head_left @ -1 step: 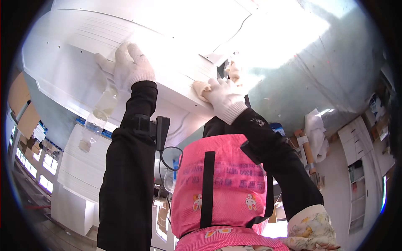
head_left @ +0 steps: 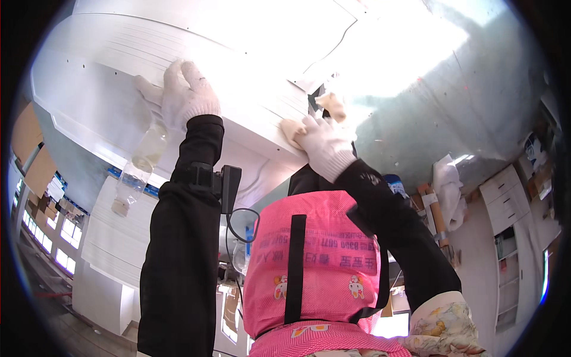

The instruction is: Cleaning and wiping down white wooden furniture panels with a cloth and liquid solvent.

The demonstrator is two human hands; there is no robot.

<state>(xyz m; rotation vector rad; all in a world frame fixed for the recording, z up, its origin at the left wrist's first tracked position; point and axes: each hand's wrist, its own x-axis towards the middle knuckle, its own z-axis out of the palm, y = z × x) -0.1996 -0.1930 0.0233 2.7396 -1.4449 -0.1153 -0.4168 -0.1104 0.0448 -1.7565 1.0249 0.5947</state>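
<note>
My left hand, in a white knit glove, rests on a white panel with thumb and fingers apart at the tips. A clear plastic bottle with some pale liquid slants down from beneath its palm, past the panel's near edge; it looks gripped there, though the grip itself is hidden. My right hand, gloved alike, is closed over a bunched cream cloth at the panel's near right edge. One fold of the cloth sticks out beyond the fingers, beside a narrow dark piece.
Grooved lines and small dark holes mark the panel, and bright glare lies over its far side. To the right spreads a grey-green surface. Lower left stands a white panelled unit; a white drawer cabinet is at far right. A pink apron covers my front.
My right hand and the cloth have shifted slightly to the right, and the cloth's far fold has changed shape. The left hand and the bottle stay in place.
</note>
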